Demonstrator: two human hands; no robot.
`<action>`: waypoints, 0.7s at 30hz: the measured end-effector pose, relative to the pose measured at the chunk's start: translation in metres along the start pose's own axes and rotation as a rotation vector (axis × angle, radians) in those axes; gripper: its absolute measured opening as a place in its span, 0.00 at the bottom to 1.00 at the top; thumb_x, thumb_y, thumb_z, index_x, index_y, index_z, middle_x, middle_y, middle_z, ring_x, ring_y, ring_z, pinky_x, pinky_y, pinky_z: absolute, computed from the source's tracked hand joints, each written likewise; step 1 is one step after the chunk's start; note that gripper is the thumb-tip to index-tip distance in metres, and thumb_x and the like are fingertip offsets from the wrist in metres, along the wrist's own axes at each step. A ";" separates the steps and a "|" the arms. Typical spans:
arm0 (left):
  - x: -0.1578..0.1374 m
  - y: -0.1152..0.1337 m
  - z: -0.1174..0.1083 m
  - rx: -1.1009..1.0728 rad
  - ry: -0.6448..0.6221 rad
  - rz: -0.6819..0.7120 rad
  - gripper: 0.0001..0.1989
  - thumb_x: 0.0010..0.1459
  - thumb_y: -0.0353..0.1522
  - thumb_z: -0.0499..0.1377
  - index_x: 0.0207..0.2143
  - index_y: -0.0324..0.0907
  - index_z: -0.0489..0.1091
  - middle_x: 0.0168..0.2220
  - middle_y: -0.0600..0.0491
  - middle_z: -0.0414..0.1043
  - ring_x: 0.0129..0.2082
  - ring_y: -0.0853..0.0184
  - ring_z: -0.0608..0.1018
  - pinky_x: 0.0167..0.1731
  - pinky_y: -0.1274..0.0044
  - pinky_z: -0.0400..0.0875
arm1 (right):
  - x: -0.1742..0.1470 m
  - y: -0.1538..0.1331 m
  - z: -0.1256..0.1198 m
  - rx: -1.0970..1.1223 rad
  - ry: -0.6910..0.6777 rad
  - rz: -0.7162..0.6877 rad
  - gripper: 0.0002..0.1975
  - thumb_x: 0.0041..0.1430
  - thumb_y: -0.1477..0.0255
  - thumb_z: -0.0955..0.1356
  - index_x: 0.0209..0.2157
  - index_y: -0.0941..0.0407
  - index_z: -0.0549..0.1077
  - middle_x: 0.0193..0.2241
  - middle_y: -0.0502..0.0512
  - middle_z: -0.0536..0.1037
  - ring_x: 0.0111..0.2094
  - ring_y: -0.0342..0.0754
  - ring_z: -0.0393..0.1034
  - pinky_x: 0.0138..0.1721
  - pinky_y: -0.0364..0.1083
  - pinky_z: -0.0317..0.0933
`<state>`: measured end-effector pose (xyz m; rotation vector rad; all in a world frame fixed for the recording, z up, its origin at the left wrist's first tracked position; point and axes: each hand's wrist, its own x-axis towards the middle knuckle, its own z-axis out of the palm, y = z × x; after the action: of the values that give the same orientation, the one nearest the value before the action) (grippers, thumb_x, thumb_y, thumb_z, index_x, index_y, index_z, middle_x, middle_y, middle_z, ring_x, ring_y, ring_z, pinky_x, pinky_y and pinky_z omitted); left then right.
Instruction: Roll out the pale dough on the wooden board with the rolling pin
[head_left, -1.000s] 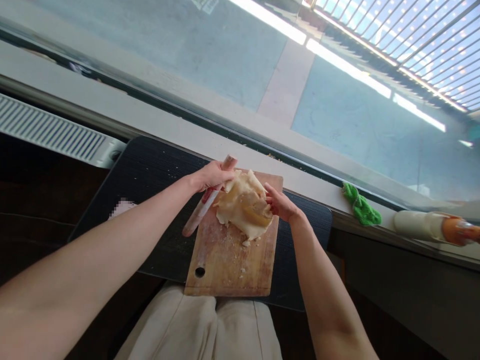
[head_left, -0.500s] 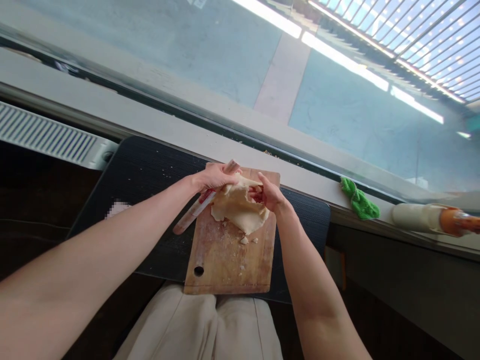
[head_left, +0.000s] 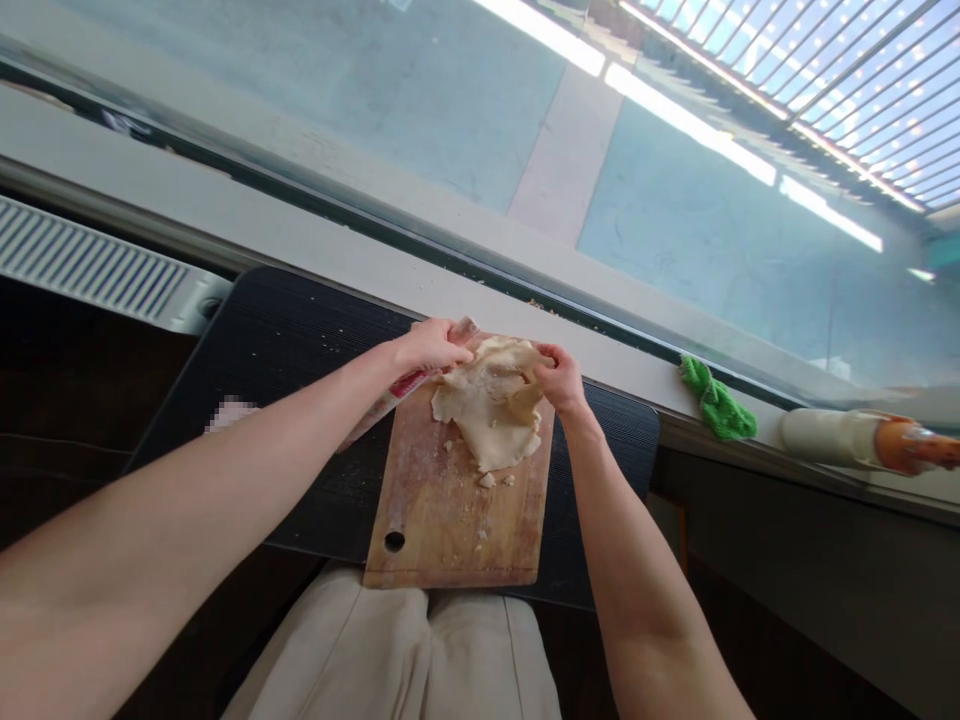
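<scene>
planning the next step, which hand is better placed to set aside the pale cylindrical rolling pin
Likely the left hand: it holds the rolling pin, while the right hand grasps the ragged pale dough, away from the pin.

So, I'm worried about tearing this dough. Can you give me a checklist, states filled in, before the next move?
1. Right hand on the dough: ok, fingers curled at its far right edge.
2. Left hand free: not ok, it holds the pin.
3. Dough in one clean piece: not ok, edges ragged, bits lie loose nearby.
4. Board free of crumbs: not ok, crumbs are scattered toward its near end.
5. Dough's underside sticking: cannot tell, hidden.
</scene>
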<state>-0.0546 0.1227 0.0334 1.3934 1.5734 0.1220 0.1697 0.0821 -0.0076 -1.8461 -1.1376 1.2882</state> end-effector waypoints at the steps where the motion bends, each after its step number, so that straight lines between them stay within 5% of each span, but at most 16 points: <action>1: -0.001 -0.004 0.003 0.072 -0.016 0.035 0.14 0.40 0.36 0.62 0.31 0.39 0.74 0.25 0.53 0.74 0.26 0.66 0.75 0.27 0.79 0.68 | 0.002 0.002 -0.002 -0.145 0.043 -0.020 0.16 0.44 0.72 0.68 0.39 0.56 0.74 0.33 0.53 0.77 0.34 0.48 0.70 0.36 0.46 0.64; 5: -0.009 -0.012 0.017 0.316 -0.006 0.107 0.13 0.45 0.39 0.59 0.30 0.39 0.74 0.26 0.52 0.73 0.29 0.64 0.75 0.29 0.77 0.67 | 0.005 0.007 -0.007 -0.489 0.060 -0.013 0.08 0.43 0.73 0.67 0.30 0.55 0.74 0.28 0.51 0.75 0.31 0.47 0.68 0.35 0.46 0.61; 14: -0.003 -0.019 0.018 0.399 0.119 -0.001 0.25 0.46 0.52 0.57 0.36 0.43 0.74 0.35 0.50 0.77 0.36 0.61 0.78 0.32 0.79 0.68 | -0.002 0.026 -0.016 -0.168 0.195 -0.044 0.17 0.46 0.66 0.67 0.39 0.57 0.71 0.31 0.51 0.75 0.31 0.44 0.68 0.35 0.44 0.63; 18: -0.006 -0.019 0.023 0.471 0.048 -0.046 0.21 0.47 0.49 0.57 0.36 0.44 0.75 0.36 0.49 0.77 0.37 0.59 0.78 0.31 0.78 0.67 | -0.016 0.025 -0.022 -0.013 0.027 0.124 0.17 0.44 0.62 0.70 0.35 0.58 0.72 0.25 0.50 0.75 0.27 0.45 0.69 0.28 0.43 0.63; 21: -0.012 -0.016 0.030 0.522 0.067 -0.021 0.20 0.49 0.48 0.55 0.35 0.44 0.75 0.36 0.48 0.77 0.38 0.58 0.78 0.31 0.77 0.67 | -0.020 0.018 -0.022 0.018 0.016 0.097 0.14 0.46 0.61 0.69 0.29 0.57 0.71 0.23 0.49 0.74 0.26 0.43 0.69 0.28 0.41 0.63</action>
<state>-0.0466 0.0930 0.0151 1.7827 1.7502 -0.2769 0.1921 0.0557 -0.0065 -1.9155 -1.0353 1.3306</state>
